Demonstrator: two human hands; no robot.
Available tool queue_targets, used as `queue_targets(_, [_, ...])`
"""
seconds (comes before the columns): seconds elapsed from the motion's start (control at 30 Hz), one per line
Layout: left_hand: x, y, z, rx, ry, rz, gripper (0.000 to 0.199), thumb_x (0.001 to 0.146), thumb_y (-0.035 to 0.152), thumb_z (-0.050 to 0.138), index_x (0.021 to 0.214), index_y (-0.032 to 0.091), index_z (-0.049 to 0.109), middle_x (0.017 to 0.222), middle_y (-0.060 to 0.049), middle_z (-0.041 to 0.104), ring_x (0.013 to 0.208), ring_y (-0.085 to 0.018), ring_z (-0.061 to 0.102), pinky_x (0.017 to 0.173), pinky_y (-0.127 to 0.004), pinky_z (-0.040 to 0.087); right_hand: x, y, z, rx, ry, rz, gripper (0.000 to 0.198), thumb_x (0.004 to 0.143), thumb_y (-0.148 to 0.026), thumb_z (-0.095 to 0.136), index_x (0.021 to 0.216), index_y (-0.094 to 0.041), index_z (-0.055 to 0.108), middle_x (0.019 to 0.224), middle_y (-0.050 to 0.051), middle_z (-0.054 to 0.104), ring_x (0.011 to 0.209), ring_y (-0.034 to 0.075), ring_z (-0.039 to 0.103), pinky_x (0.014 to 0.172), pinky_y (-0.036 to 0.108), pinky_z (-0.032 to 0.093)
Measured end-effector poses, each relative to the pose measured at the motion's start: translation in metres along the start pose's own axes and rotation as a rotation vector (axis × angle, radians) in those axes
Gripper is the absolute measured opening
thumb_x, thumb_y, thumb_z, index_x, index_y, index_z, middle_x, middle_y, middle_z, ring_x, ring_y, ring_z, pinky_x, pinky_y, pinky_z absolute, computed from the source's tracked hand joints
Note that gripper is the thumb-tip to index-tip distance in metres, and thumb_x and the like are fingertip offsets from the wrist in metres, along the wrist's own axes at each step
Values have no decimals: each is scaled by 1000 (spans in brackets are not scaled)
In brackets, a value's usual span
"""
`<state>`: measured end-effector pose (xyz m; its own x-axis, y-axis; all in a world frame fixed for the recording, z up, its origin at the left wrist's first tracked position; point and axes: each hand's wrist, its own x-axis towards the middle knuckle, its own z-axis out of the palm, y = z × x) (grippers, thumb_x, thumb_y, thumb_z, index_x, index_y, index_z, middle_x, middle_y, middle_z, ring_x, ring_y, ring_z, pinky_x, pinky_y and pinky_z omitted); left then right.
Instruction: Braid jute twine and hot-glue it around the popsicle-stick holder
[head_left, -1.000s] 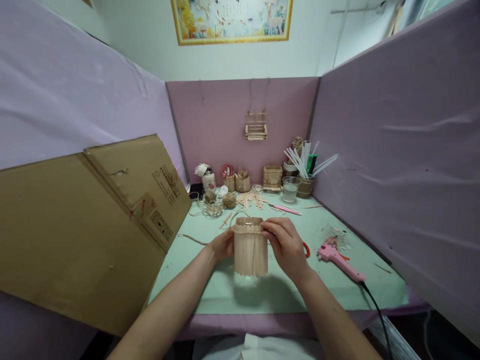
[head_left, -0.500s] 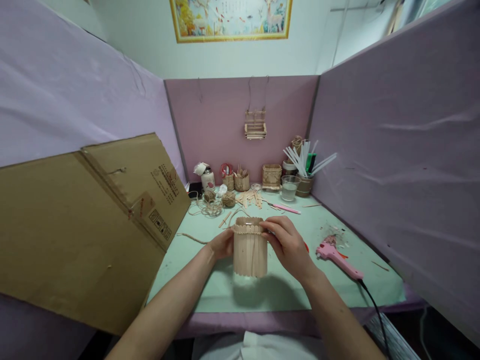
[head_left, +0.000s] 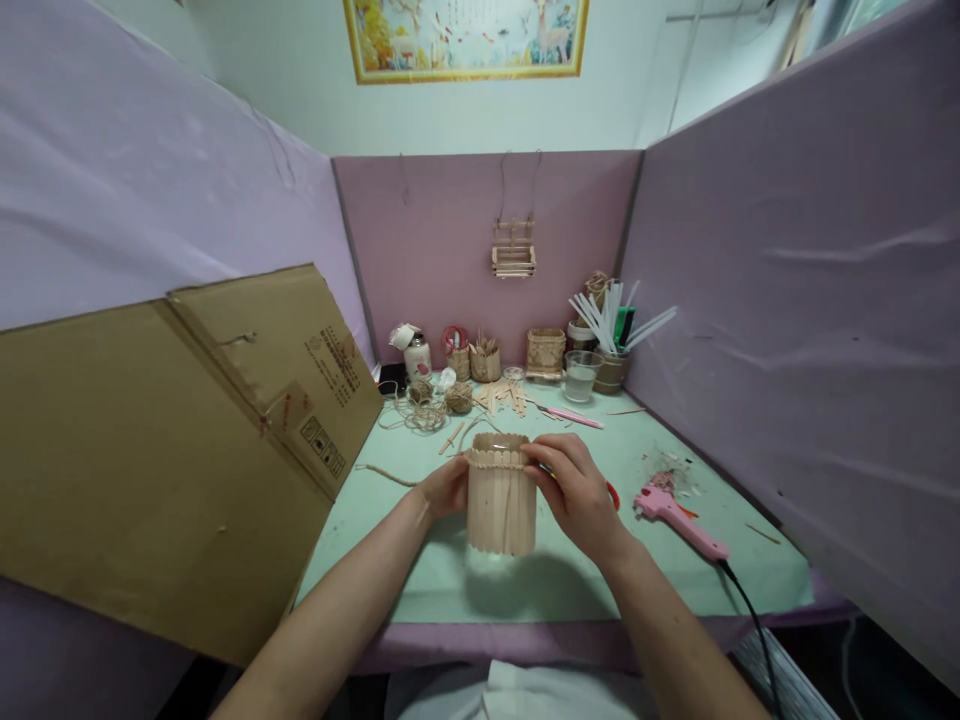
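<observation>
A round container covered with upright craft sticks (head_left: 501, 510) is held upright just above the table's front part, its shadow below it. A braided twine band (head_left: 495, 460) runs around it near the top. My left hand (head_left: 445, 486) is closed around the container's left side, its fingertips hidden behind. At the upper right, my right hand (head_left: 570, 484) has thumb and fingers pressed to the rim by the twine band. Whether a twine end is pinched there I cannot tell. Behind my right hand, a red scissors handle (head_left: 613, 494) shows in part.
A pink glue gun (head_left: 681, 522) with a black cable lies on the right. Twine balls (head_left: 458, 398), loose craft sticks (head_left: 502, 398), a pink-handled tool (head_left: 574, 416) and a water cup (head_left: 580, 378) are farther back. A large cardboard sheet (head_left: 187, 450) leans at the left.
Both hands keep their hold on the container almost unchanged. The view has shifted slightly, and more of the red handle shows behind my right hand.
</observation>
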<state>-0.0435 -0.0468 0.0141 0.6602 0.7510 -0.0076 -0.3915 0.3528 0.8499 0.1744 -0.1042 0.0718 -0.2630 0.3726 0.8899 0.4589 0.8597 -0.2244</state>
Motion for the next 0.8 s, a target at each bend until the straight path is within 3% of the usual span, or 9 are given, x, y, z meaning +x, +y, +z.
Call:
queue_targets(0.27, [1, 0, 7, -20, 67, 79, 57, 74, 42, 75, 121, 11, 63, 118, -17, 69, 117, -34, 60, 101, -42, 43, 0, 8, 2, 54, 2, 82, 21, 95, -25, 52, 112, -26, 64, 101, 9, 63, 95, 23, 60, 82, 42, 53])
queue_targets(0.37, [4, 1, 16, 1, 118, 153, 61, 72, 44, 76, 123, 14, 62, 123, -17, 67, 122, -35, 56, 102, -43, 41, -3, 14, 7, 123, 4, 189, 25, 96, -27, 50, 119, -26, 60, 112, 10, 59, 100, 22, 60, 85, 41, 54])
queue_targets(0.5, [7, 3, 29, 13, 203, 289, 67, 68, 48, 79, 125, 21, 60, 131, -13, 62, 124, -35, 53, 100, -44, 43, -12, 20, 24, 222, 53, 423, 54, 92, -40, 55, 141, -26, 39, 136, 14, 43, 116, 24, 54, 92, 45, 53])
queue_targets(0.63, [13, 1, 31, -1, 350, 389, 64, 65, 44, 82, 120, 22, 58, 127, -11, 64, 120, -32, 56, 99, -42, 44, -18, 21, 51, 210, 31, 589, 89, 77, -53, 70, 147, -21, 25, 143, 19, 37, 129, 32, 45, 102, 55, 45])
queue_targets(0.8, [17, -7, 21, 51, 501, 441, 64, 64, 34, 84, 119, 25, 53, 116, -6, 66, 111, -25, 60, 98, -38, 43, -21, 25, 76, 243, 69, 681, 97, 72, -52, 74, 146, -16, 24, 146, 22, 36, 138, 36, 35, 111, 60, 32])
